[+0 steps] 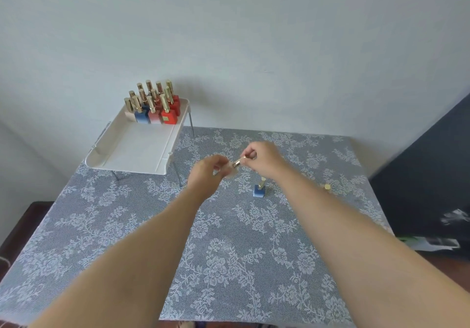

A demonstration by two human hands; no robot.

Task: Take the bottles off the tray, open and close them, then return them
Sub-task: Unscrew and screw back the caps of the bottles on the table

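Observation:
Above the middle of the table, my left hand grips a small pale bottle by its body. My right hand pinches that bottle's gold cap between its fingertips. A blue bottle with a gold cap stands upright on the cloth just under my right wrist. The white tray on thin legs stands at the far left. Several red, blue and pink bottles with gold caps are crowded at its far end. Motion blur hides whether the cap is on or off the neck.
A grey lace cloth covers the table. A small gold object lies on it at the right, past my right forearm. A dark panel stands at the table's right side. A white wall is right behind the table.

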